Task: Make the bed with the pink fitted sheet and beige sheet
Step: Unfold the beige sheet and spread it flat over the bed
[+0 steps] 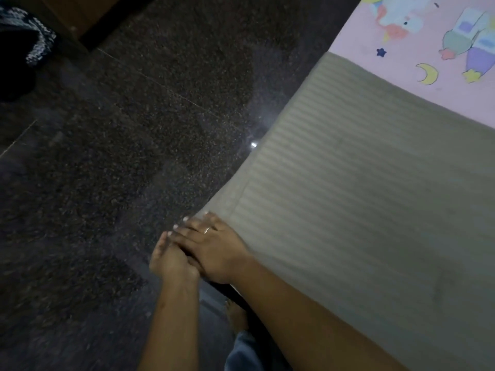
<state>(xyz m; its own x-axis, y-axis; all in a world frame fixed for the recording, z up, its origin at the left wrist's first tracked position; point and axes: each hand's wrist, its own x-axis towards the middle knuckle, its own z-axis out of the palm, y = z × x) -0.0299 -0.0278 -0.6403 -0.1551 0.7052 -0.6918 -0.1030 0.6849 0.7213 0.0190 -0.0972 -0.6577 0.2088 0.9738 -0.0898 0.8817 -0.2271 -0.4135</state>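
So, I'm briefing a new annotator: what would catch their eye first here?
Probably the two hands meeting at the bed's near corner, lower centre: the right hand lies flat on the striped beige sheet, the left hand close beside it at the edge. Next, the pink fitted sheet with its cartoon moon and stars, uncovered at top right. Dark speckled floor fills the left.

Beige sheet (361, 196) atop pink fitted sheet (428, 87)
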